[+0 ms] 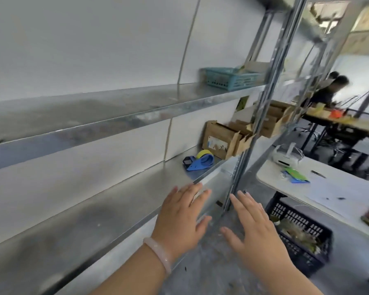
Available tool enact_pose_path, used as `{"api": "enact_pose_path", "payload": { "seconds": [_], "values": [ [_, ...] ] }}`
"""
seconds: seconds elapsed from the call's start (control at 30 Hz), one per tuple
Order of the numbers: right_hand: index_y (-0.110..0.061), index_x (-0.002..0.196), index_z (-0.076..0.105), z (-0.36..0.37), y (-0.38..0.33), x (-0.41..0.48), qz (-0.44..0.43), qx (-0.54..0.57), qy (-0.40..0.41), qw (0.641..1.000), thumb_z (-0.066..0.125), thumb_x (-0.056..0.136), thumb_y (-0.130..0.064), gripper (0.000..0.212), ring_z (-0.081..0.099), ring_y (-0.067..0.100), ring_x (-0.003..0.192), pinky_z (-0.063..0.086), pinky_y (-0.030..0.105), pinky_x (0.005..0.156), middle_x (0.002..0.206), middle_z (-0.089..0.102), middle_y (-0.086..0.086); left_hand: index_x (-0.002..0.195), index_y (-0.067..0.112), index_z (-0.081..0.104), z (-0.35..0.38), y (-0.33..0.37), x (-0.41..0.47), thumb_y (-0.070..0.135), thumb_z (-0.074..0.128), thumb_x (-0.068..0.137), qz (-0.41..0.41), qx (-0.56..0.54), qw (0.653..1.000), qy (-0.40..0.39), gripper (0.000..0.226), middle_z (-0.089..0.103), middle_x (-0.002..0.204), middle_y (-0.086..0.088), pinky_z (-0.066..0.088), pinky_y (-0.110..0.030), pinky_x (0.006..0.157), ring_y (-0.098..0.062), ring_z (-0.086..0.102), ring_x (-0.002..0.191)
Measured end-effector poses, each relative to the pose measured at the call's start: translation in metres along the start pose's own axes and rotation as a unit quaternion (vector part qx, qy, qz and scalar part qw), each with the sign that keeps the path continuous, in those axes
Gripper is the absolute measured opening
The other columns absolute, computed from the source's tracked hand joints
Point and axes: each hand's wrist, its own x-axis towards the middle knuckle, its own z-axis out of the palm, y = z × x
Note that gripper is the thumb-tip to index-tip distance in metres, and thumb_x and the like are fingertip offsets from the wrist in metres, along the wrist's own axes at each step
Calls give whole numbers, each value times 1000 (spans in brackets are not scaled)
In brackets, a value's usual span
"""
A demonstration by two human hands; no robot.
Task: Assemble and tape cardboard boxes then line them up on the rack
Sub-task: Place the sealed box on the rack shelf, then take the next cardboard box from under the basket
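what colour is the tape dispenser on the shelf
Blue, holding a yellow tape roll. The tape dispenser shows in the head view, beside the cardboard boxes.

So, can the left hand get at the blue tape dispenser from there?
Probably yes. The left hand is open and empty at the shelf edge, and the tape dispenser lies further along that shelf with only bare metal between.

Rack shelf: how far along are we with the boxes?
Done: a few cardboard boxes stand at the far end of the shelf, flaps seemingly open. In hand: nothing; the left hand and right hand are open and empty by the shelf edge. Left: taping, with the tape dispenser lying beside the boxes, and lining boxes along the shelf.
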Motion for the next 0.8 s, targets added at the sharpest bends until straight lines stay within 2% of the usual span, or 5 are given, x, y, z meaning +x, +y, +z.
{"api": "enact_pose_path", "payload": {
  "seconds": [0.13, 0.33, 0.5, 0.67, 0.8],
  "values": [
    [-35, 152, 13, -7, 52, 35, 45, -10, 5, 999, 57, 89, -54, 80, -4, -3, 144, -5, 24, 118, 154, 6, -21, 137, 27, 46, 47, 11, 61, 47, 52, 88, 24, -24, 999, 2, 53, 49, 140, 3, 38, -43, 108, -17, 46, 127],
    [-45, 143, -16, 16, 117, 114, 74, -32, -12, 997, 43, 91, -64, 81, -35, -14, 130, -24, 15, 108, 146, -25, -30, 139, 29, 45, 117, -16, 144, 49, 50, 90, 27, -37, 999, -17, 53, 47, 141, 6, 39, -39, 108, -14, 43, 130],
    [-41, 152, -2, 32, 159, 203, 101, 12, -25, 995, 50, 92, -57, 81, -19, -9, 136, -10, 22, 117, 150, -13, -30, 136, 29, 50, 168, -53, 217, 47, 54, 88, 30, -45, 998, -32, 51, 51, 135, 9, 45, -36, 102, -13, 46, 125],
    [-41, 153, 1, 47, 192, 268, 134, 38, -56, 989, 49, 94, -57, 78, -10, 0, 147, -2, 30, 122, 158, -7, -25, 136, 28, 49, 208, -79, 279, 47, 54, 88, 12, -43, 998, -45, 51, 51, 136, 7, 43, -34, 102, -13, 46, 124],
    [-41, 154, 0, 64, 218, 316, 145, 70, -109, 981, 51, 94, -55, 80, -8, 4, 149, -4, 30, 120, 161, -8, -21, 139, 31, 45, 244, -88, 314, 51, 48, 91, -16, -44, 996, -70, 52, 46, 141, 10, 39, -32, 106, -10, 41, 130]
  ]
}}
